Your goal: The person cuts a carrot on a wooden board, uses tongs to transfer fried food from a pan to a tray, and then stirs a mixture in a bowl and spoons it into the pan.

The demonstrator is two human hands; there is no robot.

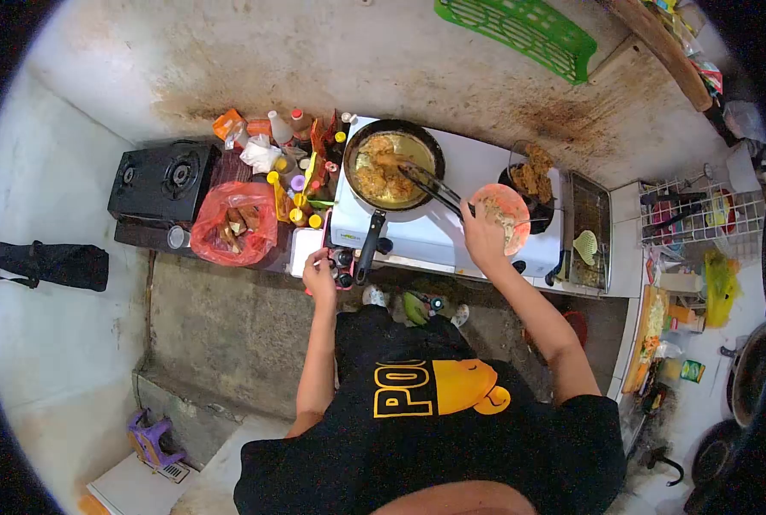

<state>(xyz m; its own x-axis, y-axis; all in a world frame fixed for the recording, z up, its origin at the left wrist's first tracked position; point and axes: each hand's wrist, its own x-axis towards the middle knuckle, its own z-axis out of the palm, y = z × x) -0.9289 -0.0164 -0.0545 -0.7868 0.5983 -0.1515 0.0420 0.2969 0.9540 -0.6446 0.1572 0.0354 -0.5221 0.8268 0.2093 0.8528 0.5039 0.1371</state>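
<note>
The right hand (483,236) has its fingers wrapped on the black tongs (439,190); the tongs' tips are in the frying pan (438,159), at the fried pieces (381,178) in the oil (413,146), though whether they grip one cannot be told; the left hand (318,276) has its fingers curled close together beside the white tray (304,247) and dark-topped containers (342,257), and I cannot tell if they hold anything.

Just by the right hand, partly behind it, sits the pink bowl (515,203); a wrist swung low could tip it.

The pan handle (371,247) juts past the front of the white stove (477,154), near the left hand; a sleeve or forearm catching it could swing the pan and spill oil; a piece slipping from the tongs could splash.

Farther right, browned pieces (533,176) lie heaped; left of the stove are condiment bottles (300,122) and a red plastic bag (207,230), which heat could soften if it slid closer.
</note>
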